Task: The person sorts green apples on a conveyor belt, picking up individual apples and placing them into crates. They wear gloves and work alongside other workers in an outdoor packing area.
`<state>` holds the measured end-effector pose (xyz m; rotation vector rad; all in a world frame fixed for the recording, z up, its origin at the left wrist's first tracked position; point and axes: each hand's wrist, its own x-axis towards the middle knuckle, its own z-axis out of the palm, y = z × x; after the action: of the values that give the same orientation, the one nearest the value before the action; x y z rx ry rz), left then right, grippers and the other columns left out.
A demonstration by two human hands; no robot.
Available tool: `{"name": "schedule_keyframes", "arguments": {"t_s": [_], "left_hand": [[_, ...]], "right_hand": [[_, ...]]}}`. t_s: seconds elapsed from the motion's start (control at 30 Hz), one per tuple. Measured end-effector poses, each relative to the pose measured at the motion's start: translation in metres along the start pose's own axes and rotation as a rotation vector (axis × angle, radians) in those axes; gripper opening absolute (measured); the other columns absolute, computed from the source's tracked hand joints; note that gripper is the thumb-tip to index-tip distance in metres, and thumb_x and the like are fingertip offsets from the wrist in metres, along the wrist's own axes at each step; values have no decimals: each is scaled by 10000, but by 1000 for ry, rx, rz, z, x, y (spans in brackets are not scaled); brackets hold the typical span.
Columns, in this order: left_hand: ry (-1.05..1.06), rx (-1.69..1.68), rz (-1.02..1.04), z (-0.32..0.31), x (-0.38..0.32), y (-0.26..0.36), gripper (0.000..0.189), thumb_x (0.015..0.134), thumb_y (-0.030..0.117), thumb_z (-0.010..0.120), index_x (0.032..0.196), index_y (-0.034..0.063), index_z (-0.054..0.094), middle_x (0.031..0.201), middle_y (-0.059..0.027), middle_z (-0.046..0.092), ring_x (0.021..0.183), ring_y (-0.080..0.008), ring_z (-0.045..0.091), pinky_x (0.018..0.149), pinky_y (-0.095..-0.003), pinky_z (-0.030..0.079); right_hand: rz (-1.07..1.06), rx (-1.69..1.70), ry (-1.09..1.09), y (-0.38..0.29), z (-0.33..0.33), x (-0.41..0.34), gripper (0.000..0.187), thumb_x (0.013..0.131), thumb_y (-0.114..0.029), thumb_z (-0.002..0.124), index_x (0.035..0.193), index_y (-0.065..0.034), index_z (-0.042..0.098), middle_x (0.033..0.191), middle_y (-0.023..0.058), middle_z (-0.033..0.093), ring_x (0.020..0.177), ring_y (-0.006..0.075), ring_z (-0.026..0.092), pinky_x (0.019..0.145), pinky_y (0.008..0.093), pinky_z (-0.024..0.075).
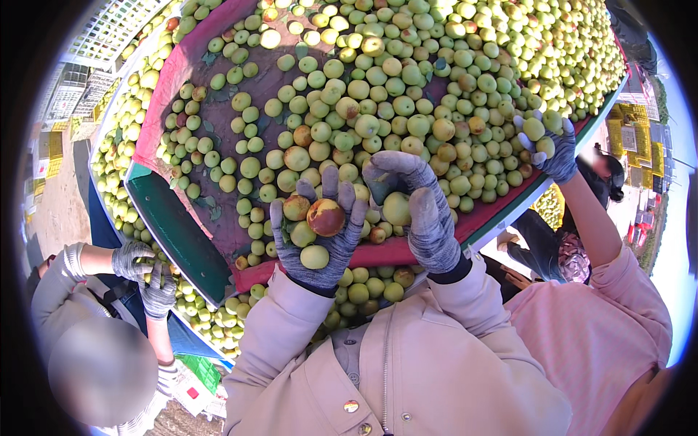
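Observation:
My left hand [324, 240], in a grey knit glove, is turned palm up above the near edge of a sorting table. Several round fruits rest in it, among them a brown-red one [325, 217] and a pale green one [314, 256]; they look like jujubes. To its right, my right hand [417, 212], gloved alike, curls its thumb and fingers about a green fruit [397, 209]. Under and beyond both hands, many green fruits, some with brown patches, lie on the table's dark red cloth [218, 147] with a few leaves.
A raised red cloth rim [384, 255] edges the table, with more fruit below it. At left, a co-worker's gloved hands [144, 278] hold fruit. At right, another co-worker's gloved hand [551, 144] holds several fruits over the table. White crates [112, 35] and yellow crates [627, 136] stand beyond.

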<state>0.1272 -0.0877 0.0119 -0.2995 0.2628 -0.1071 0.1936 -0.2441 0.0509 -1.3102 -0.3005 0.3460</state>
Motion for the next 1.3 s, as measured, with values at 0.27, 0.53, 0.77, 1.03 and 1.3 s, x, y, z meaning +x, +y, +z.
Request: {"name": "schedule_keyframes", "arguments": {"t_s": [0.27,0.53,0.77,1.03,1.3], "left_hand": [[54,-98,-24,-7,-7,12,502,957,495,415,1285,140,551,1422,-131,465,1321,-338,413,1113,-506,309],[23,-30,-61,-6,-5,10,508,938,511,455,1265,140,572,1435,-129,452,1341,-353,392,1127,-533,281],[0,62,-54,-5,-3,4,529,919,547,446,1303,193,528,1443,-108,446,1365,-341,361,1117,-540,279],[-244,88,-170,-23,-5,18,541,946,564,389,1404,278,423,1512,-7,346,1408,-242,289,1106,-637,190],[-191,19,-224,-7,-3,14,471,952,535,414,1389,364,454,1553,42,270,1386,-253,341,1106,-672,137]], "right_hand": [[330,821,25,5,0,-5,587,864,-170,610,1391,-22,397,1427,188,408,1330,300,412,1060,395,423],[329,806,5,8,-10,-4,499,902,-204,623,1338,-40,443,1286,124,539,1198,265,539,1001,379,460],[-350,-739,143,12,-12,-4,516,709,-225,820,1139,-99,564,1149,134,585,1088,283,564,947,399,436],[-289,-1009,285,13,-62,90,196,868,-163,613,1056,-114,641,1056,115,640,1014,312,592,899,407,469],[368,-1520,136,70,-140,197,399,839,-354,611,1157,-113,604,1105,146,653,1028,313,633,906,454,495]]}}
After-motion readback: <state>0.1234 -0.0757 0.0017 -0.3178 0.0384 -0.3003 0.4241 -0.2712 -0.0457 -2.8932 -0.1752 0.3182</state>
